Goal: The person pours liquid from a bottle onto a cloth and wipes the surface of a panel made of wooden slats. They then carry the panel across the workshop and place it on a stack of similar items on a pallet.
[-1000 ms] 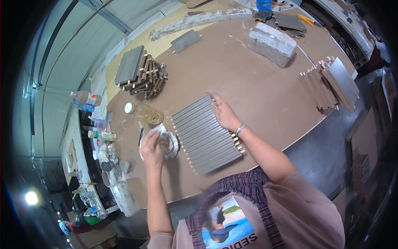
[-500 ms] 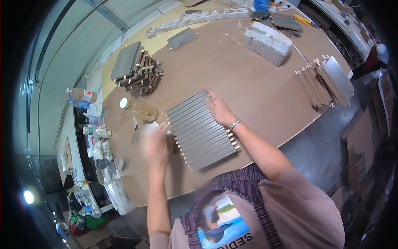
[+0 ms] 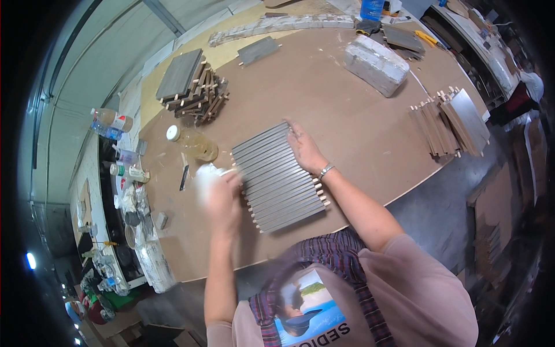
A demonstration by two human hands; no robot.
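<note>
Two bare hands at work over one ribbed grey slatted panel [image 3: 280, 176], a flat rectangle of narrow parallel strips with short pale wooden pegs along its edges, lying flat near the front edge of the brown oval board tabletop [image 3: 347, 104].

Right hand [image 3: 304, 151]: open, fingers spread and laid flat on the far right part of the panel, pressing on the strips; a metal bracelet sits at the wrist.

Left hand [image 3: 222, 194]: blurred, closed around a white crumpled cloth or wad [image 3: 207, 176]; how tightly cannot be told. It sits at the panel's left edge, touching or just beside the strips.

Panel position: between the two hands, directly ahead of the person's chest, tilted diagonally on the table.

Nearby items: one clear glass jar of yellowish liquid with a white lid [image 3: 193, 141], just left of the panel; one stack of grey panels on crossed wooden sticks [image 3: 193, 87], further off to the left; one pale grey rectangular block [image 3: 376, 63], well apart on the far side; one fanned pile of grey slats [image 3: 451, 121], at the right rim.
</note>
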